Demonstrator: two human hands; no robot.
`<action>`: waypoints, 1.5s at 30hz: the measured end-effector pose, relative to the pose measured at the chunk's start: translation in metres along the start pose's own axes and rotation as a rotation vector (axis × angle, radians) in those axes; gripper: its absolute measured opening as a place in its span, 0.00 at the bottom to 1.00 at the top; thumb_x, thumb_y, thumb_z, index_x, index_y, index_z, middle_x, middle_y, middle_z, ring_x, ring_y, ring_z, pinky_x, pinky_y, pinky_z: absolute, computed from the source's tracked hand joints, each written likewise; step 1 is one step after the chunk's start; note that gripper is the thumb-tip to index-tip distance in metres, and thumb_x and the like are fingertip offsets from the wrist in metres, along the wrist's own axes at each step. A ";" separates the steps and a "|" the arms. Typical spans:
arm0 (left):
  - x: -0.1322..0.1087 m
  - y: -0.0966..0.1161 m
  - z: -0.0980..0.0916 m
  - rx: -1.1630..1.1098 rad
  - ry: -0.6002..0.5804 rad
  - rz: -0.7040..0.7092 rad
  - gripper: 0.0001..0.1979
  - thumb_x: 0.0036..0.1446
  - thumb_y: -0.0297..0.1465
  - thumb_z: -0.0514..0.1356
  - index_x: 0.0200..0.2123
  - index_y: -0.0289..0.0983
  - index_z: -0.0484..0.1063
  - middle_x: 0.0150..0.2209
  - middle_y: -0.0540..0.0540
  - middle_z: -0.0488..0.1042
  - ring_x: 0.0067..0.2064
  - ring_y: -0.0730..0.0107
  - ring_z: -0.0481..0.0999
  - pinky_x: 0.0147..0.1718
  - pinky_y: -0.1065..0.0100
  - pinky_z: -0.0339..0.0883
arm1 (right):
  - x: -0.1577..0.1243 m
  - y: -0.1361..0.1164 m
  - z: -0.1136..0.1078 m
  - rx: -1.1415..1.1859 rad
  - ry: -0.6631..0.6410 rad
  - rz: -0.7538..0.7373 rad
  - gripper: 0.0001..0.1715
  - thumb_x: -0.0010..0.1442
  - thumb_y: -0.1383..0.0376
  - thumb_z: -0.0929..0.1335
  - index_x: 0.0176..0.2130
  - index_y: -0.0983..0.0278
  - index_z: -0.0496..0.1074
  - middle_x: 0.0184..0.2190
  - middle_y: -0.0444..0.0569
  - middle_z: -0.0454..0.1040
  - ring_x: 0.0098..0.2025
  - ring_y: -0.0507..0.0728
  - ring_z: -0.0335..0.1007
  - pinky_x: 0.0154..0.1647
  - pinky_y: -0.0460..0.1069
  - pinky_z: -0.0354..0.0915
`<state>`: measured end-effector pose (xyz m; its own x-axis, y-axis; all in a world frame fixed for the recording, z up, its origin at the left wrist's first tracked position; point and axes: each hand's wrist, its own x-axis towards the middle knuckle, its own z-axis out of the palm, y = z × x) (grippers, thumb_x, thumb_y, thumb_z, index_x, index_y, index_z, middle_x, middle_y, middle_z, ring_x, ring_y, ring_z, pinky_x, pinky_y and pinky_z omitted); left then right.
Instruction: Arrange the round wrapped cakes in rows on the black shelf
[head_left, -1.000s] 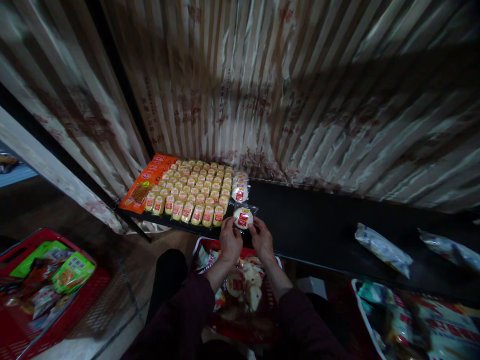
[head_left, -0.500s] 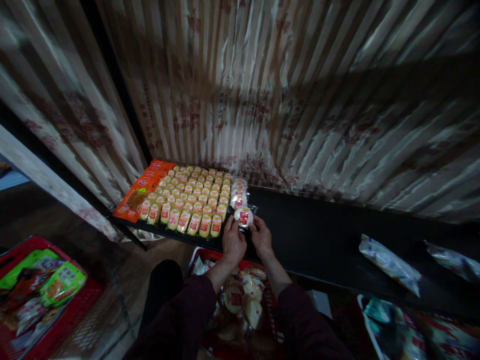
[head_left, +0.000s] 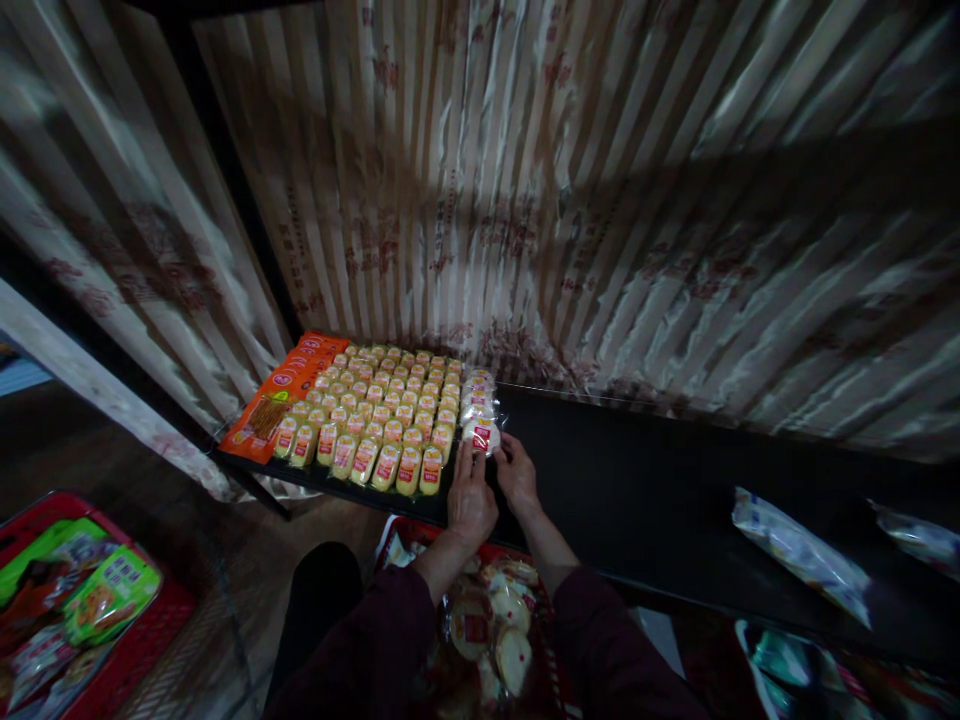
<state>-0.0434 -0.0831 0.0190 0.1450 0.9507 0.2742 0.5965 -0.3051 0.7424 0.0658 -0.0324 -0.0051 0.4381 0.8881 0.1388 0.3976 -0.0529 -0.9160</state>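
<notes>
Both my hands rest on a black shelf (head_left: 645, 470) at a round white snack pack with a red label (head_left: 481, 435). My left hand (head_left: 470, 497) has its fingers pressed on the pack's left edge. My right hand (head_left: 514, 472) pinches its right edge. The pack lies at the front of a short column of like packs (head_left: 478, 392). To its left lie rows of several small yellow packs with red labels (head_left: 382, 410). Orange packets (head_left: 285, 390) sit at the far left.
A red basket (head_left: 487, 620) of round white packs sits on my lap below the shelf. Another red basket (head_left: 75, 610) with green packets stands on the floor at left. Pale bags (head_left: 799, 550) lie on the shelf at right. Striped plastic sheeting hangs behind.
My hands have pushed the round white pack back from the shelf's front edge, up against the column of like packs. The camera tilted slightly.
</notes>
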 end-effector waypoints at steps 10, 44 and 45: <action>0.005 -0.008 0.008 0.102 -0.037 0.059 0.29 0.48 0.19 0.51 0.57 0.28 0.61 0.64 0.33 0.53 0.67 0.55 0.43 0.63 0.52 0.49 | 0.010 -0.004 0.009 -0.064 -0.003 -0.017 0.20 0.52 0.62 0.62 0.45 0.62 0.70 0.39 0.52 0.77 0.41 0.58 0.73 0.45 0.54 0.67; 0.012 -0.017 0.012 0.090 -0.027 0.037 0.31 0.46 0.18 0.51 0.57 0.26 0.61 0.64 0.31 0.53 0.67 0.54 0.43 0.63 0.50 0.49 | 0.010 0.002 0.014 -0.211 0.017 -0.113 0.28 0.55 0.58 0.62 0.52 0.65 0.68 0.48 0.55 0.73 0.50 0.61 0.68 0.54 0.57 0.61; 0.012 -0.017 0.012 0.096 -0.026 0.041 0.30 0.47 0.18 0.51 0.57 0.27 0.61 0.64 0.31 0.53 0.67 0.54 0.43 0.63 0.50 0.49 | 0.008 0.003 0.013 -0.208 0.017 -0.118 0.28 0.55 0.58 0.62 0.52 0.66 0.68 0.48 0.56 0.73 0.50 0.61 0.68 0.54 0.57 0.61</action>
<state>-0.0427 -0.0661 0.0025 0.1904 0.9391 0.2860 0.6624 -0.3379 0.6686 0.0596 -0.0197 -0.0115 0.3917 0.8860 0.2483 0.6037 -0.0438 -0.7960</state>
